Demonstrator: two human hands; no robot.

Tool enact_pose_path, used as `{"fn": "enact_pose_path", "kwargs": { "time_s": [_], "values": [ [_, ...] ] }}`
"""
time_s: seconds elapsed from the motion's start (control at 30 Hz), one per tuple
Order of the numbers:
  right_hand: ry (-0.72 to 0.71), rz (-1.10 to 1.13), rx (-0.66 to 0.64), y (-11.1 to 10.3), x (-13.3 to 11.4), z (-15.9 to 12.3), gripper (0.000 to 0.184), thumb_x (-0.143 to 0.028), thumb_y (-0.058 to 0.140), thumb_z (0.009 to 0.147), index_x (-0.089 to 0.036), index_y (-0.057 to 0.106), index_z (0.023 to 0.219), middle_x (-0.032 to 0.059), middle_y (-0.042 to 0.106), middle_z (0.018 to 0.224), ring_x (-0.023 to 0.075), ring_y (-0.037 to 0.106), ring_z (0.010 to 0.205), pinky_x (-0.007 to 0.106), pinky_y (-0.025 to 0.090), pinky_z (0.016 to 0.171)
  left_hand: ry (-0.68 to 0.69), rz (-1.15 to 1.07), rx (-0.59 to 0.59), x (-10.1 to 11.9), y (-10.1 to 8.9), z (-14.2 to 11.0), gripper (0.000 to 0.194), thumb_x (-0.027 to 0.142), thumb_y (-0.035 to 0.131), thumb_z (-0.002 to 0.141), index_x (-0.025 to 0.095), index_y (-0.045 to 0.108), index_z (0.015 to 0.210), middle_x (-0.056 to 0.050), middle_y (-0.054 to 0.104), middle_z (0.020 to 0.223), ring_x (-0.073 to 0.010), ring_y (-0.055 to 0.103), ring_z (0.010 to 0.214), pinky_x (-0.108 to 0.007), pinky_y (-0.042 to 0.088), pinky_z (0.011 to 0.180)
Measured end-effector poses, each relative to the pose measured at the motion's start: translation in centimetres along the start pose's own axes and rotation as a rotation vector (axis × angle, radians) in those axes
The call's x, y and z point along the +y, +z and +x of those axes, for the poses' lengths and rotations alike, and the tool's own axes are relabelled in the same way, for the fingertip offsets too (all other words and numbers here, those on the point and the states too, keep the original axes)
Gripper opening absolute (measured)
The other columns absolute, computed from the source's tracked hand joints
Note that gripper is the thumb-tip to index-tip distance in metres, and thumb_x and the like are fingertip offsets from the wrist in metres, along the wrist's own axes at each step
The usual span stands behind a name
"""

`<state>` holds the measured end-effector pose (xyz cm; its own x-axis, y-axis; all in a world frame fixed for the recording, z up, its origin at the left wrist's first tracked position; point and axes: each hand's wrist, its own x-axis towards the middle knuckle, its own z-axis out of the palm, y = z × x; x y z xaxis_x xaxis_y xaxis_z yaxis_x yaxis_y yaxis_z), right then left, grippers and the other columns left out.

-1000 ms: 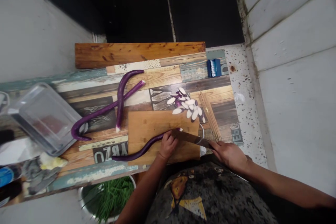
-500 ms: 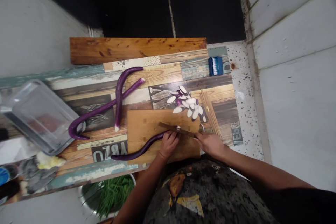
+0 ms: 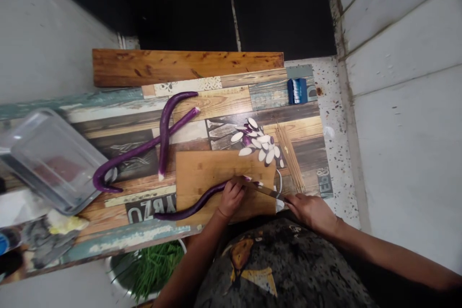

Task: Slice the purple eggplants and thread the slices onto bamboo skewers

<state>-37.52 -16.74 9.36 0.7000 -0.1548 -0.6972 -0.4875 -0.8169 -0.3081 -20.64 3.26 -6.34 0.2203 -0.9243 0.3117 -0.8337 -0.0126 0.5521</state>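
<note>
On the wooden cutting board [image 3: 195, 168] lies a long purple eggplant [image 3: 202, 201], its thin end reaching past the board's left edge. My left hand [image 3: 232, 197] is closed around its right end. My right hand [image 3: 311, 211] grips the handle of a knife [image 3: 267, 191], whose blade points left across the board, beside the left fingertips. A small cut piece with white flesh [image 3: 259, 184] shows by the blade. Several oval eggplant slices [image 3: 262, 139] are heaped at the board's upper right corner. Further left, two whole eggplants [image 3: 164, 130] lie crossed on the table.
Thin wooden skewers [image 3: 290, 158] lie right of the slices. A blue box [image 3: 297, 91] stands near the table's far right corner. At left is a clear plastic tub [image 3: 54, 161] near a grey cloth [image 3: 48, 240]. Below the table edge, a metal bowl [image 3: 117, 276] holds green stalks [image 3: 157, 267].
My right hand has drawn the knife to the right and slightly toward me. A small cut piece now shows by the blade. My left hand stays on the eggplant.
</note>
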Motion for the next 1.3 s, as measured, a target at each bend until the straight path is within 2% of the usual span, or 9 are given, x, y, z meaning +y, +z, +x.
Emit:
{"fn": "enact_pose_path", "kwargs": {
  "time_s": [0.27, 0.47, 0.57, 0.67, 0.77, 0.83, 1.0, 1.13, 1.3],
  "values": [
    [0.005, 0.017, -0.050, -0.2, 0.3, 0.4, 0.034, -0.036, 0.031, 0.096, -0.019, 0.061, 0.099, 0.0056, 0.067, 0.079, 0.0181, 0.064, 0.070, 0.024, 0.038, 0.056, 0.037, 0.020, 0.004, 0.0, -0.2, 0.1, 0.022, 0.011, 0.040, 0.088, 0.015, 0.061, 0.093, -0.009, 0.062, 0.088, -0.0199, 0.052, 0.091, -0.038, 0.045, 0.081],
    [0.011, 0.008, 0.003, 0.7, -1.9, 5.2, 0.036, -0.037, 0.031, 0.096, -0.018, 0.060, 0.103, 0.0073, 0.068, 0.086, 0.0183, 0.064, 0.074, 0.023, 0.041, 0.059, 0.027, 0.005, -0.002, 0.0, -0.4, 0.0, 0.027, 0.012, 0.038, 0.089, 0.016, 0.058, 0.107, -0.011, 0.063, 0.101, -0.0198, 0.054, 0.100, -0.039, 0.045, 0.086],
    [0.063, 0.073, 0.109, 0.5, -2.5, 6.6, 0.038, -0.038, 0.028, 0.097, -0.019, 0.058, 0.112, 0.0076, 0.068, 0.090, 0.0175, 0.064, 0.079, 0.023, 0.043, 0.065, 0.003, -0.037, -0.031, 0.1, -0.5, 0.0, 0.030, 0.013, 0.037, 0.090, 0.015, 0.056, 0.113, -0.012, 0.063, 0.105, -0.0202, 0.053, 0.104, -0.039, 0.046, 0.087],
    [0.039, 0.086, 0.143, -0.1, -2.0, 5.3, 0.038, -0.037, 0.029, 0.097, -0.019, 0.059, 0.109, 0.0073, 0.068, 0.088, 0.0172, 0.064, 0.078, 0.024, 0.043, 0.067, -0.013, -0.037, -0.019, 0.1, -0.3, -0.1, 0.030, 0.012, 0.038, 0.089, 0.016, 0.057, 0.112, -0.011, 0.063, 0.104, -0.0206, 0.054, 0.104, -0.040, 0.048, 0.087],
    [-0.035, 0.049, 0.081, -0.4, -1.4, 3.0, 0.035, -0.035, 0.032, 0.096, -0.020, 0.060, 0.108, 0.0064, 0.068, 0.087, 0.0174, 0.064, 0.076, 0.025, 0.042, 0.064, -0.022, -0.015, 0.003, 0.1, 0.0, -0.3, 0.026, 0.013, 0.039, 0.089, 0.017, 0.061, 0.103, -0.010, 0.064, 0.096, -0.0201, 0.055, 0.098, -0.039, 0.049, 0.084],
    [-0.030, 0.023, 0.044, -0.3, -1.2, 2.1, 0.034, -0.035, 0.033, 0.096, -0.020, 0.060, 0.109, 0.0060, 0.068, 0.086, 0.0179, 0.064, 0.074, 0.025, 0.042, 0.061, -0.013, -0.012, 0.018, 0.2, -0.1, -0.3, 0.026, 0.013, 0.038, 0.089, 0.016, 0.062, 0.098, -0.009, 0.064, 0.093, -0.0196, 0.056, 0.096, -0.039, 0.049, 0.083],
    [0.005, -0.001, 0.017, 0.3, -1.2, 1.9, 0.032, -0.034, 0.035, 0.095, -0.021, 0.060, 0.111, 0.0054, 0.068, 0.085, 0.0187, 0.065, 0.074, 0.026, 0.041, 0.060, -0.018, 0.031, 0.033, 0.3, -2.0, -0.2, 0.027, 0.011, 0.039, 0.089, 0.015, 0.060, 0.106, -0.011, 0.063, 0.102, -0.0215, 0.053, 0.104, -0.038, 0.047, 0.086],
    [-0.001, -0.024, 0.037, 0.3, -1.1, 1.9, 0.032, -0.034, 0.034, 0.096, -0.020, 0.060, 0.108, 0.0052, 0.068, 0.082, 0.0179, 0.064, 0.071, 0.025, 0.038, 0.057, -0.044, 0.048, 0.043, -0.6, -3.2, -0.7, 0.029, 0.013, 0.040, 0.089, 0.015, 0.057, 0.114, -0.012, 0.062, 0.105, -0.0215, 0.051, 0.106, -0.036, 0.045, 0.086],
    [-0.035, -0.076, 0.023, -0.2, -1.5, 1.3, 0.031, -0.033, 0.034, 0.096, -0.019, 0.059, 0.106, 0.0050, 0.066, 0.079, 0.0169, 0.063, 0.069, 0.025, 0.035, 0.053, -0.085, 0.000, 0.009, -1.8, -2.2, -2.1, 0.021, 0.017, 0.039, 0.091, 0.018, 0.060, 0.092, -0.005, 0.061, 0.083, -0.0171, 0.054, 0.089, -0.033, 0.045, 0.077]
  ]
}}
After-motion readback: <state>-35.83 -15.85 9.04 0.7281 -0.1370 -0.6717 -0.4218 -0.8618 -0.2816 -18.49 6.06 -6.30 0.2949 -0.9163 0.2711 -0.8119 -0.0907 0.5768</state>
